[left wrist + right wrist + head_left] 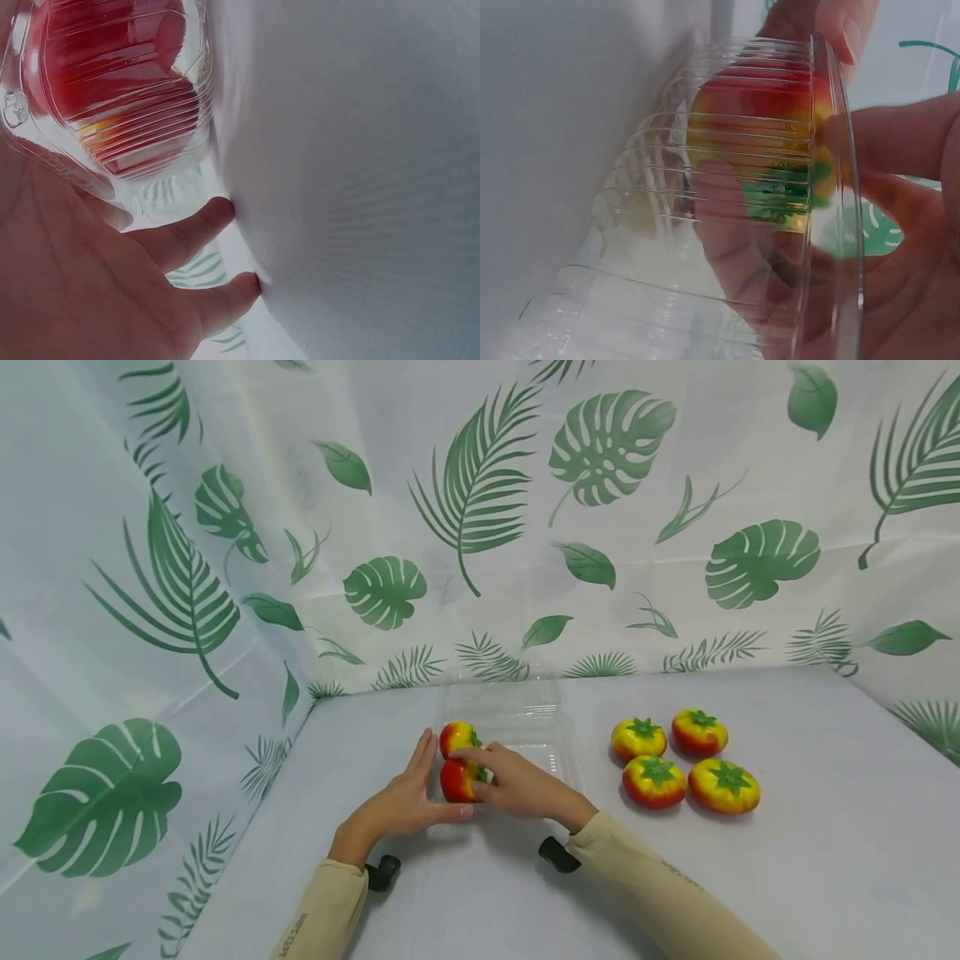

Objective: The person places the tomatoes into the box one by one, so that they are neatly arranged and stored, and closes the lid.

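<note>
A clear plastic clamshell box (551,768) stands with its lid (498,697) laid back. At its left end sit two red-and-yellow toy tomatoes with green star-shaped tops, a far tomato (454,737) and a near tomato (454,782). My right hand (525,785) reaches into the box and grips the near tomato (757,105), thumb and fingers around it. Along the box's left side, my left hand (405,797) has its fingers straight and thumb spread along the near edge. The box wall (150,142) is close against this hand in the left wrist view.
Several more toy tomatoes (654,782) stand grouped on the white tabletop (825,860), to the right of the box. A leaf-print curtain (495,543) hangs behind the table and at both sides. Dark wrist straps (558,855) show under the sleeves.
</note>
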Tool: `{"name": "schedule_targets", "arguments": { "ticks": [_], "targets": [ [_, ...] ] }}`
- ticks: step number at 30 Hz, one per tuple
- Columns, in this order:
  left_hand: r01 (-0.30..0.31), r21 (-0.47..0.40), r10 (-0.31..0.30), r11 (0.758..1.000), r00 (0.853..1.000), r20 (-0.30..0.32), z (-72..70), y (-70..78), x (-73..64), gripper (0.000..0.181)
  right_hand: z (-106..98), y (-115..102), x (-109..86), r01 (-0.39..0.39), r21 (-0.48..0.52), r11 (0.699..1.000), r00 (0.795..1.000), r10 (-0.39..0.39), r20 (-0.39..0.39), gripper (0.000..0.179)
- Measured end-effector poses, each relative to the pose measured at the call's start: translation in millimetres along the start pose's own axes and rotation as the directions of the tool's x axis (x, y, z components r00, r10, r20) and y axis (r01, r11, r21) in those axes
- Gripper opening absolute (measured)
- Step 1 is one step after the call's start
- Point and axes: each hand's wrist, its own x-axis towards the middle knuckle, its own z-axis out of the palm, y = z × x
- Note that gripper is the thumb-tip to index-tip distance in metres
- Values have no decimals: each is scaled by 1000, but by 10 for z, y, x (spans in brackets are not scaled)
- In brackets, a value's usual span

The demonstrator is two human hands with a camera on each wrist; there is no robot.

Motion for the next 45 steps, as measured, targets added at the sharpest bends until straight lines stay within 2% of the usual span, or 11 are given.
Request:
{"name": "schedule_targets", "arguments": {
  "ticks": [5,10,14,21,26,30,37,45],
  "targets": [
    [10,2,-10,1000,1000,2,-2,-1,-6,133,-5,15,0,18,24,1000,1000,-17,-21,47],
    [4,-2,-4,1000,1000,-1,-12,6,-7,132,9,-17,6,33,-39,999,998,-35,-49,44],
    [-7,-3,7,1000,1000,2,-10,5,-1,133,-4,-23,0,5,-52,999,998,-8,-60,45],
    [2,10,-2,1000,1000,1,-1,11,17,131,-84,84,-13,-20,23,1000,999,20,-30,44],
    [6,9,-6,1000,1000,-1,-1,5,26,130,-86,137,1,11,98,995,1000,-9,-22,44],
    [3,9,-3,1000,1000,0,-5,-7,30,130,-10,131,29,56,46,997,998,-55,-25,50],
    [0,-5,0,1000,1000,4,-24,-3,20,132,69,93,62,56,8,998,996,-56,-63,51],
    [2,-9,-2,1000,1000,-1,-5,7,29,130,-27,76,50,51,-25,998,997,-53,-49,50]
  ]
}}
